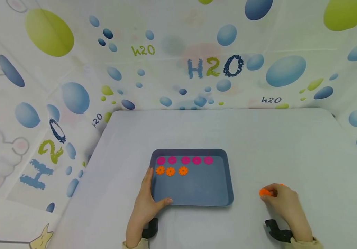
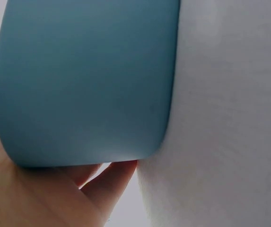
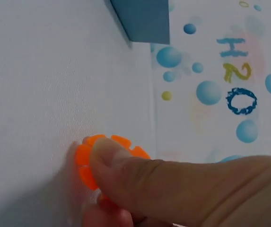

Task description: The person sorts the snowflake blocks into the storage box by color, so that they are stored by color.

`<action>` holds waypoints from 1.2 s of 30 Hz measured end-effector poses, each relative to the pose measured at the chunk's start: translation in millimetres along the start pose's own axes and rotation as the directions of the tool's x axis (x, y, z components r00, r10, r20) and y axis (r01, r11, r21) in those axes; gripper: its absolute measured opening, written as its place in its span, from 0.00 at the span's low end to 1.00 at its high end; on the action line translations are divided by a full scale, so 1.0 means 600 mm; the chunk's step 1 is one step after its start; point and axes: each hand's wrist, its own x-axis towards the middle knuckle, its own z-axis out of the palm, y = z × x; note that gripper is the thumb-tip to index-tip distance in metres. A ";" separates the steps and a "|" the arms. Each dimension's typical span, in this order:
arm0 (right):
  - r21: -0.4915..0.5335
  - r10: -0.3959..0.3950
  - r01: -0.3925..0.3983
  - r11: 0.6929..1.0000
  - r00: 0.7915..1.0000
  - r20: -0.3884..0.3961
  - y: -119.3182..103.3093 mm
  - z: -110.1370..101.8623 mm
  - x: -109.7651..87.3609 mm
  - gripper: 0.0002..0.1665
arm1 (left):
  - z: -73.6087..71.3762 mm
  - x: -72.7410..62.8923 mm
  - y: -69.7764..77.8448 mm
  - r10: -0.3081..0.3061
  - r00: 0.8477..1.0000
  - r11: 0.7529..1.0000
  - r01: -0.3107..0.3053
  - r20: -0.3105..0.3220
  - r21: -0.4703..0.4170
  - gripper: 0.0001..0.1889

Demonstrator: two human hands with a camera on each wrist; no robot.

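A blue-grey tray (image 1: 197, 190) lies on the table, and my left hand (image 1: 147, 199) holds it by the near left corner, fingers along the left side and thumb on the front rim. In the left wrist view the tray's wall (image 2: 88, 90) covers part of that hand. Inside the tray, several pink flower-shaped pieces (image 1: 185, 160) form the back row. In front of them sit three orange flower-shaped pieces (image 1: 170, 171), starting from the left. To the right of the tray, my right hand (image 1: 282, 200) pinches another orange flower-shaped piece (image 3: 84, 156) between thumb and fingers, close over the table.
A bit of orange (image 1: 281, 184) shows behind the right hand, mostly hidden by it. The white table (image 1: 259, 138) reaches back to a curtain (image 1: 172, 79) printed with bubbles and lettering. Black wrist mounts (image 1: 278, 232) sit at both wrists.
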 end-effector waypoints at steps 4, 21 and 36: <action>0.057 -0.013 0.012 0.998 1.000 0.022 -0.028 0.001 0.011 0.16 | -0.001 -0.001 -0.001 -0.008 1.000 1.000 0.008 0.007 -0.004 0.63; 0.413 -0.214 0.192 0.890 0.977 0.008 -0.201 0.030 0.080 0.13 | 0.002 -0.001 -0.003 0.022 1.000 1.000 -0.022 -0.008 -0.007 0.63; 0.431 -0.238 0.115 0.895 0.941 0.241 -0.253 0.135 0.123 0.08 | -0.001 0.000 -0.004 0.005 1.000 1.000 -0.005 -0.007 -0.006 0.63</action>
